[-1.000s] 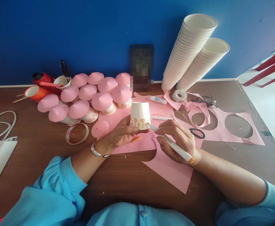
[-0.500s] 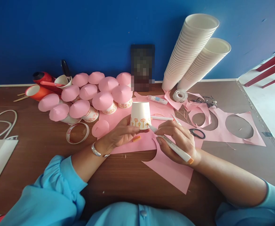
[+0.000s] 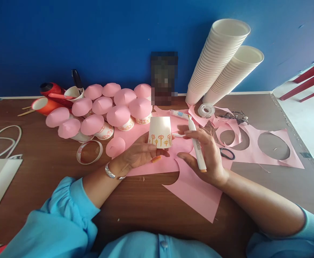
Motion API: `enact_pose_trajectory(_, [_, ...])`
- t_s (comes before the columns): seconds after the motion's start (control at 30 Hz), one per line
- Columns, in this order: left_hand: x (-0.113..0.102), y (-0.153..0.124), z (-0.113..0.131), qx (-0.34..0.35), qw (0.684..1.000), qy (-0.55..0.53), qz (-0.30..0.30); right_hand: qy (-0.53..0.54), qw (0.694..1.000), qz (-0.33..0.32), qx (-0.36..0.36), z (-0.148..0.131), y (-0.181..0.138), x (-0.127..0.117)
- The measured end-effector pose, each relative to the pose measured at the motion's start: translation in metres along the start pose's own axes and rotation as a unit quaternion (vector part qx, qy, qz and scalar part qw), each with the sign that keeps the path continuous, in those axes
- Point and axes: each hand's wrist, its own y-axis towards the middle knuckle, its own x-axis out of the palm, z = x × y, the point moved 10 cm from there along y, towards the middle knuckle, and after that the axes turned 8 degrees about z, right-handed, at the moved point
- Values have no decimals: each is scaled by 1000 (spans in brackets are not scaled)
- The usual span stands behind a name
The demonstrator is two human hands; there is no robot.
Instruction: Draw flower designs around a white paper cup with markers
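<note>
Holds a white cup [image 3: 160, 127] upside down in the left hand [image 3: 139, 152], above the surface [image 3: 135, 204], with orange flowers [image 3: 160, 137] along its wide lower edge. Grips an uncapped marker [image 3: 198, 147], nib up, in the right hand [image 3: 210, 157]. Has two tall stacks of nested cups [image 3: 212, 59] beyond.

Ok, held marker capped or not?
Uncapped: the marker in the right hand shows its bare tip, and an orange cap lies on the pink paper.
</note>
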Motion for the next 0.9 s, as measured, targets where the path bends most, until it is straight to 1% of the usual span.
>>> enact_pose_trajectory(0.07, [6,-1,1,4,1000,5,-27,7,1000,-15,7,1,2,5])
enact_pose_trajectory(0.2, [14,-6,-4,-12,997,22,-72,45,998,-49,4,-1,6,14])
enact_pose_trajectory(0.33, [18,-9,-5,-14,994,49,-95,18,998,-62,-17,-4,7,17])
enact_pose_trajectory(0.43, [17,-7,-1,4,993,96,-73,-19,998,-47,-44,-7,8,12])
enact_pose_trajectory(0.5, [16,-4,8,45,987,145,-44,-45,996,-37,-62,-8,8,10])
enact_pose_trajectory(0.6, [16,-2,24,128,967,221,9,-87,992,-30,-85,-9,6,10])
enact_pose_trajectory(0.63, [16,-2,25,137,961,238,20,-100,991,-32,-87,-9,5,11])
enact_pose_trajectory(0.77, [13,-3,18,112,952,283,42,-109,989,-47,-82,-6,1,16])
enact_pose_trajectory(0.83, [11,-4,17,95,957,270,47,-87,991,-45,-87,-9,1,14])
enact_pose_trajectory(0.9, [8,-4,19,88,965,242,59,-66,993,-26,-99,-14,3,6])
